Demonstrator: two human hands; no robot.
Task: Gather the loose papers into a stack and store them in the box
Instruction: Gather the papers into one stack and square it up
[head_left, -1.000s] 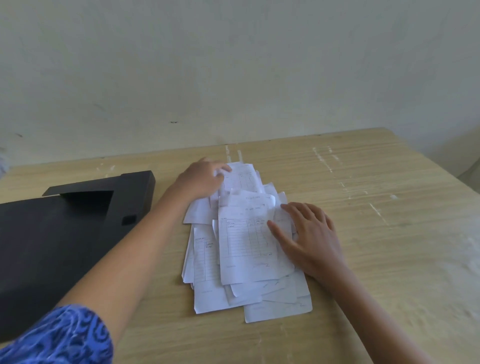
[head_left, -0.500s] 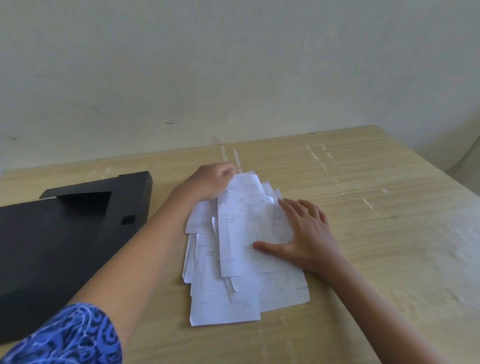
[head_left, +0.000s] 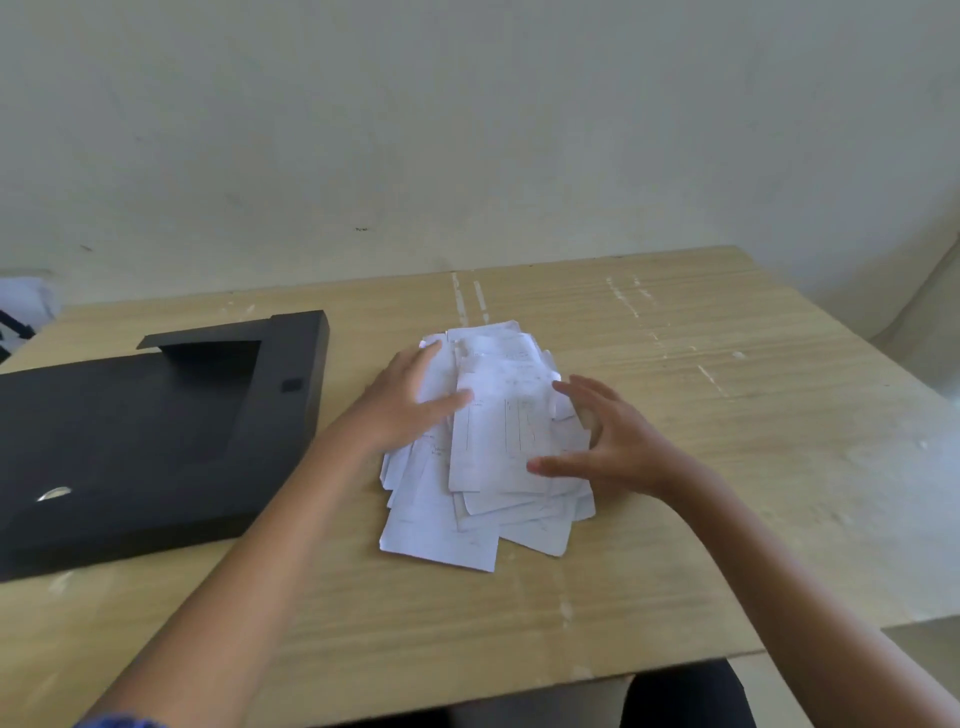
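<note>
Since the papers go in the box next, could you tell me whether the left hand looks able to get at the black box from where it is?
Probably yes: the left hand rests on the papers, and the black box lies just to its left on the table, with nothing visible between them.

The papers (head_left: 488, 447) lay near the middle of the table (head_left: 727, 415). The box (head_left: 156, 426) lay at its left edge, beside them. Your left hand (head_left: 410, 400) and right hand (head_left: 608, 441) rested on the pile's sides.
</note>
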